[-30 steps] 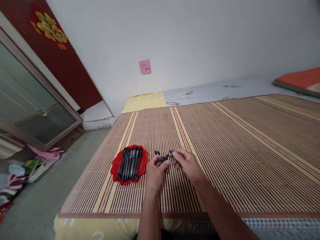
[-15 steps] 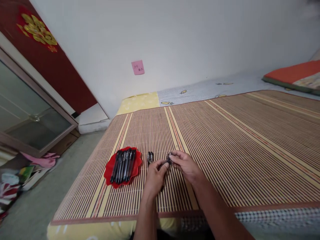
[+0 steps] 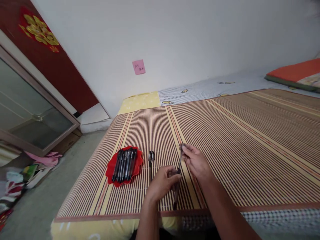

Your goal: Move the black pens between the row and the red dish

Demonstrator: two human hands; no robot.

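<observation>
A bed [image 3: 83, 229] takes up most of the view, with a striped mat [image 3: 237, 150] spread over it and orange bedding [image 3: 293, 71] at its far right corner. Toward the mat's left edge, nearer the front than the back, sits a red dish [image 3: 111, 166] with a wavy rim. To its right, the left hand [image 3: 163, 181] and right hand [image 3: 197, 161] work near the mat's front edge. The left grip is closed around the middle of a dark pen [image 3: 176, 194], whose lower end points at that front edge; the right grip pinches its top end, with a thin, paler length between them. A row of dark pens [image 3: 125, 165] lies side by side in the dish. Two loose pens [image 3: 151, 157] lie together on the mat, between dish and hands.
</observation>
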